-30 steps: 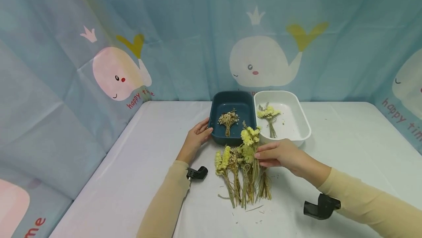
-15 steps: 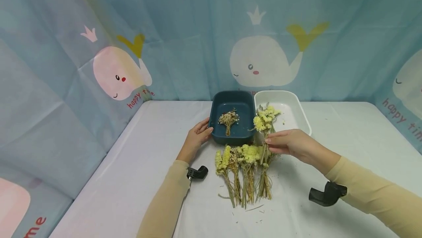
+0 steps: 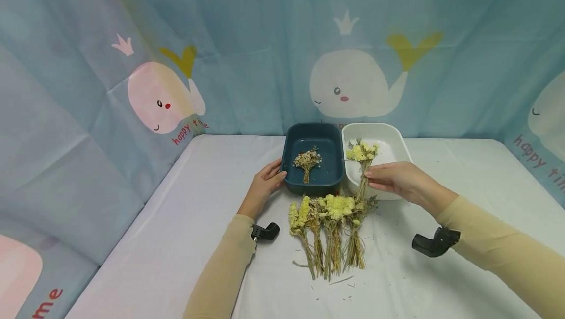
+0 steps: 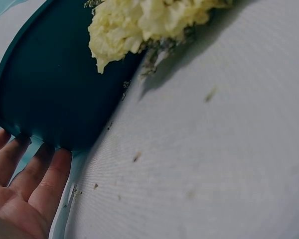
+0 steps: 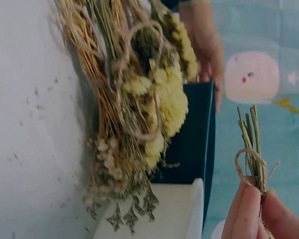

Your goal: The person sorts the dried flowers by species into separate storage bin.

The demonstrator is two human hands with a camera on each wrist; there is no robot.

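My right hand (image 3: pixel 399 179) pinches the stems of a small bunch of dried yellow flowers (image 3: pixel 363 189) over the front of the white plastic bin (image 3: pixel 393 148). In the right wrist view, twine is tied round those stems, which stick up past the thumb and fingers. A second yellow bunch, seen earlier in that bin, is largely hidden behind the held one. At the outer left side of the dark blue bin (image 3: pixel 313 189), my left hand (image 3: pixel 263 184) rests with its fingertips against the wall. Inside the blue bin lies a bunch of small beige dried flowers (image 3: pixel 307 159).
Several tied bunches of dried flowers (image 3: pixel 337 206), mostly yellow, lie in a row before the bins, stems toward me. Loose stem bits (image 3: pixel 341 279) are scattered on the white tablecloth (image 3: pixel 212 186). A whale-printed blue curtain (image 3: pixel 265 88) hangs behind and at the sides.
My right hand has carried the yellow bunch up from the row, then right and forward over the white bin. The left hand has stayed at the blue bin.
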